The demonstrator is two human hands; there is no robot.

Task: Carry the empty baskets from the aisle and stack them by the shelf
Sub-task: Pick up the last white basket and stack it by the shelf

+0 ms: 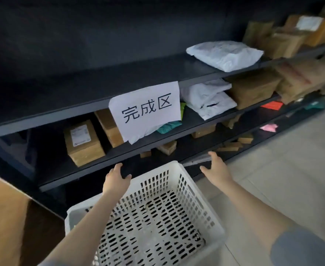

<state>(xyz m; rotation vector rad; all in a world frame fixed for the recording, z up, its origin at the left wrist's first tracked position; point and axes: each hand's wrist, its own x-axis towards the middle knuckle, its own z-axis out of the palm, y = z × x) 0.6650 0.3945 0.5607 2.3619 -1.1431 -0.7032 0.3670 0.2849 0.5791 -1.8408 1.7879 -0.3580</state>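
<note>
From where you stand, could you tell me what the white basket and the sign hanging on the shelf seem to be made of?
The white basket looks like moulded plastic: smooth matte walls and floor pierced by regular slots. The sign looks like thin white paper, with a curling lower edge and black printed characters. The shelf it hangs from seems painted metal, dark and matte, though I cannot be sure.

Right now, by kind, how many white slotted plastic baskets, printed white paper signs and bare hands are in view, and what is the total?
White slotted plastic basket: 1
Printed white paper sign: 1
Bare hands: 2, the left hand and the right hand
Total: 4
</note>
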